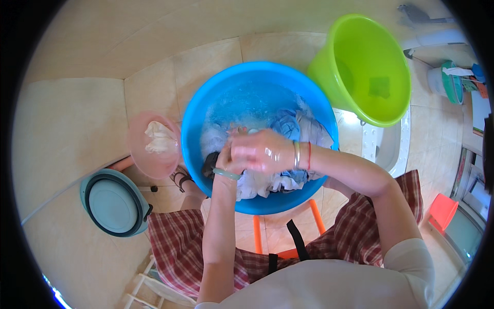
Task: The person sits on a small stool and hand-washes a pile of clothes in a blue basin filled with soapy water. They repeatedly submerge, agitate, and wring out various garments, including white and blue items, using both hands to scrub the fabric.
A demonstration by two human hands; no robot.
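Note:
A big blue plastic basin (pixel 198 110) holds soapy water and several wet clothes (pixel 296 126), light blue, white and dark. Both hands are wet and pressed together over the basin's near side. My right hand (pixel 260 151) lies on top, fingers curled, with bangles and a red thread at the wrist. My left hand (pixel 225 160) is mostly hidden beneath it, wearing a pale green bangle, and grips a dark piece of clothing (pixel 211 164) that both hands squeeze.
A lime green bucket (pixel 383 49) with a little water stands at the back right. A pink bowl (pixel 139 149) holding a white cloth sits left of the basin. A grey-blue folded tub (pixel 113 203) lies lower left. An orange stool (pixel 257 232) is under the basin; a red stool (pixel 441 211) stands at right.

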